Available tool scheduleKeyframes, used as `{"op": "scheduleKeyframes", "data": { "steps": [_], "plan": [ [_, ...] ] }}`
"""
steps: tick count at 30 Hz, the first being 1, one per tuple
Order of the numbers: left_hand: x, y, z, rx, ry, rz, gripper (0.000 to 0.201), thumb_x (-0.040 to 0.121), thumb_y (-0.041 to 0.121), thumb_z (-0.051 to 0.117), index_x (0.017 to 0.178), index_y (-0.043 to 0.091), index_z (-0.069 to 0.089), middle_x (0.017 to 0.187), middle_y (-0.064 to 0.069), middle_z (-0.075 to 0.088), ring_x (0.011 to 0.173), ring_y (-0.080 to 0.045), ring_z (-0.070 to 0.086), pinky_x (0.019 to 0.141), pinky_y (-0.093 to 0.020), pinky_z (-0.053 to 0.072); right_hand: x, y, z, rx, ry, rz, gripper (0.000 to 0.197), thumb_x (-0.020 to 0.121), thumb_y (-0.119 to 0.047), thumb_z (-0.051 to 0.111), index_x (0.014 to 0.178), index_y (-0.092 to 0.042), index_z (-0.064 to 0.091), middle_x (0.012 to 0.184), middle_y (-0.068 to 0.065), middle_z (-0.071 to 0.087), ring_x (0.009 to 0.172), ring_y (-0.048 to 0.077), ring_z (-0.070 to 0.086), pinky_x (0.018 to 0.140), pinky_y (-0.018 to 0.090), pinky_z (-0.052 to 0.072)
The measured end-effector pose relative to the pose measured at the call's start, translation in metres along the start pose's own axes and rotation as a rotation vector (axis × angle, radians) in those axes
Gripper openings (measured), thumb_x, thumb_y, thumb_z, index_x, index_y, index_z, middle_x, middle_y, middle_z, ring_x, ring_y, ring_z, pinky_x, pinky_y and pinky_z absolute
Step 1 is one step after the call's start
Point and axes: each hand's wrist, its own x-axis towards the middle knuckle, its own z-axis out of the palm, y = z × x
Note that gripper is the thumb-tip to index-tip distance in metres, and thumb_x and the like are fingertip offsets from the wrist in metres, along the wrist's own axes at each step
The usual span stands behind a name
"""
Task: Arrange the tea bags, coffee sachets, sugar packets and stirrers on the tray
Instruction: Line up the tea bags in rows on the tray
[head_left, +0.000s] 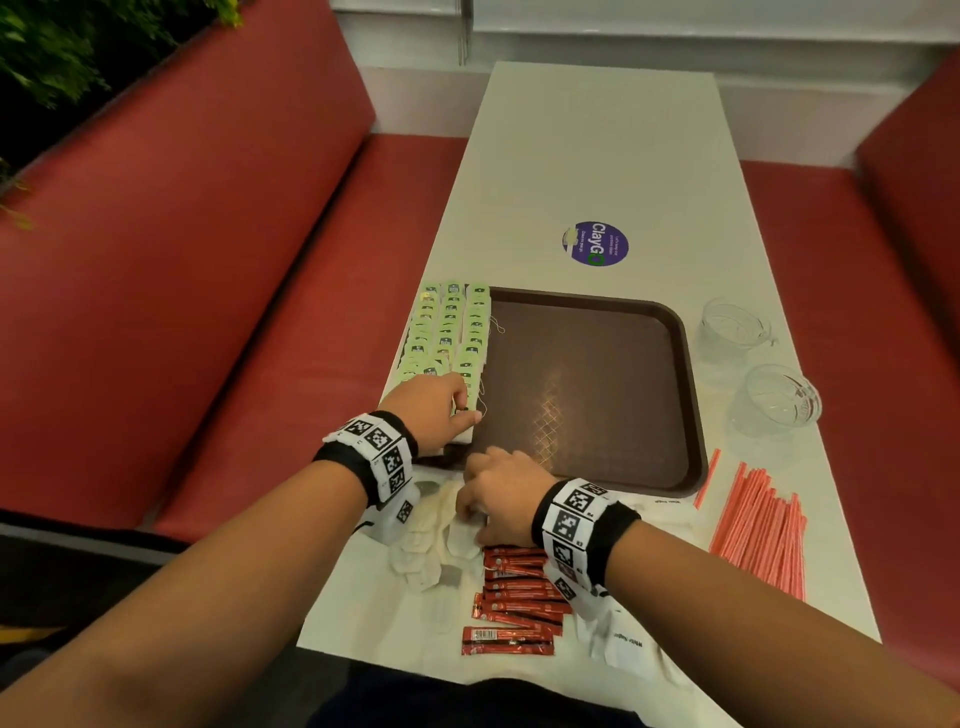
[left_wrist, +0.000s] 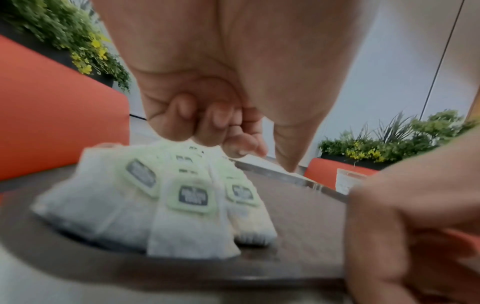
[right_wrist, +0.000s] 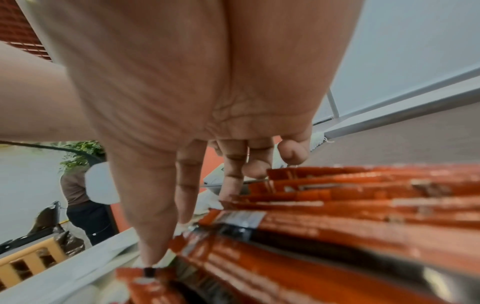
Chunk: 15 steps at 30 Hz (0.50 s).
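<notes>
Left hand (head_left: 434, 410), fingers curled, holding nothing clearly, rests on the green tea bags (head_left: 449, 332) rowed along the tray (head_left: 691, 415) while right hand (head_left: 501, 493) pinches loose white tea bags (head_left: 434, 545) beside the coffee sachets (head_left: 514, 597).

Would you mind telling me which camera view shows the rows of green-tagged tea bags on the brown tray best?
The head view: all the rows of green-tagged tea bags show along the brown plastic tray's left side. The left wrist view shows only the nearest bags, blurred, below the left hand. The right wrist view shows no rows.
</notes>
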Motion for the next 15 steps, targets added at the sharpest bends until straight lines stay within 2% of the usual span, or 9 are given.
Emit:
{"op": "scheduleKeyframes", "data": {
  "steps": [4,7,11,15],
  "plan": [
    [-0.035,-0.014,-0.014,-0.009,-0.071,0.075,0.011,0.092,0.04,0.062,0.095,0.03,0.065,0.082,0.009,0.066,0.076,-0.011,0.058,0.07,-0.03,0.047,0.002,-0.008,-0.001,-0.048,-0.037,-0.035,0.031,0.083,-0.042,0.075,0.114,-0.036,0.071,0.121,0.001,0.051,0.114,0.025,0.045,0.092,0.042,0.04],
    [-0.06,-0.028,-0.01,0.05,-0.19,0.126,0.015,0.088,0.04,0.068,0.1,0.032,0.069,0.094,0.012,0.065,0.085,-0.009,0.059,0.078,-0.03,0.05,0.005,-0.012,0.002,-0.106,-0.063,-0.026,0.039,0.082,-0.046,0.074,0.119,-0.035,0.069,0.123,0.002,0.051,0.115,0.026,0.044,0.093,0.042,0.039],
    [-0.082,-0.038,0.008,0.133,-0.279,0.158,0.035,0.082,0.046,0.074,0.112,0.03,0.067,0.109,0.011,0.058,0.089,-0.006,0.048,0.077,-0.024,0.039,0.007,-0.018,0.006,-0.165,-0.083,-0.02,0.049,0.078,-0.049,0.077,0.122,-0.031,0.064,0.123,0.003,0.051,0.115,0.026,0.045,0.094,0.044,0.04],
    [-0.093,-0.041,0.023,0.133,-0.254,0.131,0.041,0.079,0.047,0.076,0.113,0.029,0.064,0.108,0.011,0.054,0.087,-0.005,0.043,0.073,-0.024,0.036,0.008,-0.022,0.007,-0.183,-0.069,-0.02,0.043,0.08,-0.045,0.075,0.119,-0.03,0.064,0.121,0.002,0.052,0.115,0.026,0.046,0.095,0.045,0.04]
  ]
}}
